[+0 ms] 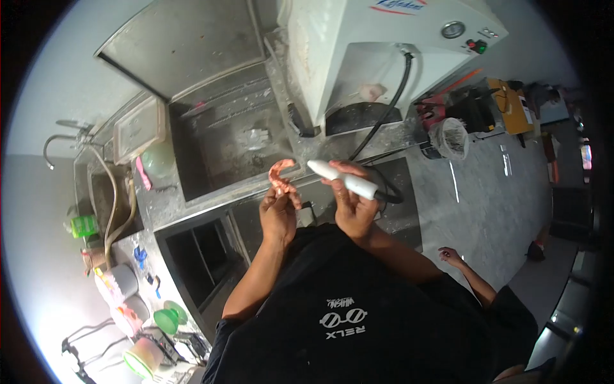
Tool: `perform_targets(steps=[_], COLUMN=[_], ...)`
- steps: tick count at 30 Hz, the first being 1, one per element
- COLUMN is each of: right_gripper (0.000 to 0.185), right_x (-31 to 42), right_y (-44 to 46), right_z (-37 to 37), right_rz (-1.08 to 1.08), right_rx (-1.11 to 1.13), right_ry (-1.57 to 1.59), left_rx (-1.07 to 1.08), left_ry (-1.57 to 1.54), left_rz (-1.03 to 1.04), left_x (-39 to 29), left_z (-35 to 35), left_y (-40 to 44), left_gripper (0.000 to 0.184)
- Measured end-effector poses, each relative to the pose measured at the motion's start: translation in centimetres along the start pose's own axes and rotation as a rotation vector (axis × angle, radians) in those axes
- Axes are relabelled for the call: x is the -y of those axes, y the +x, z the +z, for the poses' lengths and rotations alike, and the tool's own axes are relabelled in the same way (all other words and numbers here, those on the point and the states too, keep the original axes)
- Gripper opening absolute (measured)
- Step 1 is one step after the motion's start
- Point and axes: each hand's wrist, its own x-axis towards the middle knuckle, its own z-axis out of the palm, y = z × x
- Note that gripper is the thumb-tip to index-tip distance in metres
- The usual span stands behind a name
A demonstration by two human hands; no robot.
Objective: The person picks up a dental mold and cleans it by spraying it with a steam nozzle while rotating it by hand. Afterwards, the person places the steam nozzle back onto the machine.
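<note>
Between the fingers and thumb of my left hand (278, 217) is a pink, horseshoe-shaped denture (279, 174), held up above the counter's front edge. My right hand (354, 208) grips a white handpiece (345, 179) whose narrow tip points left at the denture. The tip and the denture are a short gap apart. From the handpiece's rear end runs a black hose (391, 105), linked to a white machine (384, 32) with a pressure gauge (453, 29). Finer detail on the denture is too small to make out.
Beyond my hands lies a dusty sunken basin (224, 150) with a raised metal lid (192, 38). A sink hose (114, 192) and green bowl (167, 318) are left. A lined bin (449, 137) stands right. Another person's hand (451, 256) is at lower right.
</note>
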Motion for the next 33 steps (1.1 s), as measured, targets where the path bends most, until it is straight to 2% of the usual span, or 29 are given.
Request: perform_targets(steps=[4,6,11,16,22,24,27,33], right_gripper=[0.023,0.022,0.023,0.025,0.024,0.024,0.024,0.024], right_x=[-0.9,-1.2,-0.8,-0.7,-0.7,0.1,-0.2,0.3], right_y=[-0.4,-0.1,0.2,0.0,-0.4,-0.1,-0.3,-1.1], right_z=[0.1,0.1,-0.3,0.0,-0.3,-0.4,-0.2,-0.7], right_rz=[0.034,-0.048,-0.089,-0.148,-0.089,-0.200,-0.227,-0.144], right_rx=[-0.045,-0.034,0.020,-0.059,-0.053,-0.048,-0.071,-0.035], right_ry=[-0.012,-0.059,-0.118,-0.056,-0.074,-0.150,-0.132,-0.161], left_rx=[-0.071,-0.051,-0.009,0.016,-0.024,-0.031,-0.018,-0.036], left_ry=[0.031,0.039,0.060,0.076,0.080,0.085,0.087,0.110], left_rz=[-0.015,-0.034,-0.030,-0.074,-0.133,-0.137,-0.138,-0.176], left_x=[0.1,0.1,0.1,0.1,0.4,0.5,0.7,0.9], left_z=[-0.8,-1.9,-3.0,-3.6,-4.5,-4.6,-4.8,-5.5], left_y=[0.3,0.5,0.9,1.4,1.4,1.4,1.5,1.7], left_gripper=[0.017,0.018,0.013,0.010,0.012,0.013,0.014,0.015])
